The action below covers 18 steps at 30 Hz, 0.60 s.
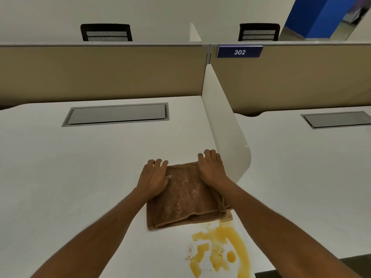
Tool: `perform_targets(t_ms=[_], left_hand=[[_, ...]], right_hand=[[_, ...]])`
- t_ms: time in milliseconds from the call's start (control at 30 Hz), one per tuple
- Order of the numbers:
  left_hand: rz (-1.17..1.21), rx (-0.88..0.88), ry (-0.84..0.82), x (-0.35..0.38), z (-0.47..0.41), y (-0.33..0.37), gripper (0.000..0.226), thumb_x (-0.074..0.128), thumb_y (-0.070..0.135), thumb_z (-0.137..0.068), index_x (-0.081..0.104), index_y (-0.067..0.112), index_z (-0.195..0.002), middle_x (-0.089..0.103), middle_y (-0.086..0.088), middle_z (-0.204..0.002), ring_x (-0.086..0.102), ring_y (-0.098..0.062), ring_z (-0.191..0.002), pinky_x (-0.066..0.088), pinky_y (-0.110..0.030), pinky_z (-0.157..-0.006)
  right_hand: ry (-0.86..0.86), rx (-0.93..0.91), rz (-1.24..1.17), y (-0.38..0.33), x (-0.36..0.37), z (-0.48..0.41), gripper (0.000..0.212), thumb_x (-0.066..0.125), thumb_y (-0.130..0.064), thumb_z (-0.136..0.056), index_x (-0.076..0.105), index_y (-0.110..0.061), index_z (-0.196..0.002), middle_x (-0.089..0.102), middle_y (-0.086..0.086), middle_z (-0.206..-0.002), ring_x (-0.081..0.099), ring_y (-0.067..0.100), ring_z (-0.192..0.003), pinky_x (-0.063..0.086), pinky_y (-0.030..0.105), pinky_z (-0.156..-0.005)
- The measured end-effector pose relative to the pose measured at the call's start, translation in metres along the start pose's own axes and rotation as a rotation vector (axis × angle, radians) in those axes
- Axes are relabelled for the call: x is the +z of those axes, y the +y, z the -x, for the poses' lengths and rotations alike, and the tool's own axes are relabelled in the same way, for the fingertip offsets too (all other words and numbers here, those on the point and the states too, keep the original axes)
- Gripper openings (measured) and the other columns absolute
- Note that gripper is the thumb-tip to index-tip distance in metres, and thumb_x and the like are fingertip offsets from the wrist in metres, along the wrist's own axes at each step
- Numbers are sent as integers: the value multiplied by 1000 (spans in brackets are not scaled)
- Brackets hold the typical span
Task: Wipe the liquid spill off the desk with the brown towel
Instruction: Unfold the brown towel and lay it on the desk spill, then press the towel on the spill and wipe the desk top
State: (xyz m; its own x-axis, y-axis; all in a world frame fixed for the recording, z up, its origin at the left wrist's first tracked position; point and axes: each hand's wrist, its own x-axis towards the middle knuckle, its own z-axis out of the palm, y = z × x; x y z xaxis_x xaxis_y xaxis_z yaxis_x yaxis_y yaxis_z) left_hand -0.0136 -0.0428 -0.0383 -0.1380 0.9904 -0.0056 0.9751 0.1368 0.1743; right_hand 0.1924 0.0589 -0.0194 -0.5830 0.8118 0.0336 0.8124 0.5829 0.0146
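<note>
With left hand [153, 177] and right hand [210, 169] flat, pressing folded brown towel [186, 197] just far of orange spill [220, 249]; probably risking shoving liquid off desk [80, 167] if pulling near too fast.

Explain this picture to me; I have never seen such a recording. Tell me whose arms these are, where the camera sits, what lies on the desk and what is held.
There is no machine here. A person wears one wide-angle camera on the head, so you look forward and down as they do. The left hand and right hand lie palm-down on the far corners of a folded brown towel. They press it onto the white desk, and nothing is lifted. Nearer to the person, by the desk's front edge, is a yellow-orange liquid spill that reaches up to the towel's near right corner. A white divider stands just right of the hands. Farther back are a grey hatch set in the desk, a beige partition and a blue sign reading 302.
</note>
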Motion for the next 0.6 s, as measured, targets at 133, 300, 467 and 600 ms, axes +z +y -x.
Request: perform_targets(t_ms=[133, 300, 467, 600], left_hand=[[25, -16, 91, 18, 49, 5, 62, 44, 57, -87, 48, 10, -128, 52, -16, -134, 49, -36, -119, 44, -47, -99], [-46, -220, 179, 25, 76, 9, 49, 48, 59, -87, 57, 10, -92, 65, -12, -90, 55, -28, -80, 49, -40, -70], [-36, -425, 51, 22, 74, 16, 47, 49, 61, -87, 55, 15, -81, 64, -5, -79, 52, -25, -80, 39, -37, -70], [49, -509, 2, 23, 63, 17, 37, 52, 54, -90, 54, 18, -80, 66, -3, -86, 53, -25, -90, 39, -35, -76]], right_hand=[[66, 29, -89, -12, 6, 35, 25, 46, -11, -91, 59, -10, -112, 59, 14, -112, 52, 30, -101, 45, 40, -85], [-43, 459, -218, 0, 8, 61, 26, 43, -7, -98, 51, -3, -122, 61, 15, -108, 62, 28, -91, 50, 35, -72], [-167, 451, -284, 8, 8, 64, 14, 45, -9, -95, 56, -11, -87, 66, 7, -96, 64, 23, -85, 40, 29, -61], [-176, 480, -338, 11, 7, 58, 30, 46, -11, -95, 41, -20, -66, 65, 5, -90, 53, 18, -71, 41, 29, -62]])
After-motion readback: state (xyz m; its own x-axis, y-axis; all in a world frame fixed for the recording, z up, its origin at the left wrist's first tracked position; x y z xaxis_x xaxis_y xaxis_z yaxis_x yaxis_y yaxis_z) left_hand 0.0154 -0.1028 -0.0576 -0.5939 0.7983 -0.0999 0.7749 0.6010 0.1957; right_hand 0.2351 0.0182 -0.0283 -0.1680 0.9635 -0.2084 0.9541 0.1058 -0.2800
